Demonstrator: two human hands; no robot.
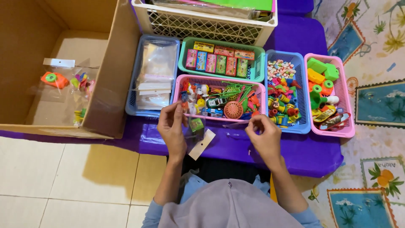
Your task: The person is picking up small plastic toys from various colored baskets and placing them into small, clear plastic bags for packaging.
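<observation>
A small clear plastic bag (pixel 195 131) hangs upright, pinched at its top left corner, just near of the pink basket of mixed toys. A small green toy (pixel 196 124) sits inside it. Its white card header (pixel 201 145) tilts down towards the near right.

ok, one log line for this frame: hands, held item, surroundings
left hand: holds clear bag with small toy | right hand: pinched, nothing visible | ahead: pink toy basket | far left: cardboard box

Glossy clear plastic bag (pixel 195 128) with matt white card header, matt brown cardboard box (pixel 114 76), latticed hard plastic baskets (pixel 219 80), smooth shiny purple table cover (pixel 295 147), glazed floor tiles (pixel 63 177).
</observation>
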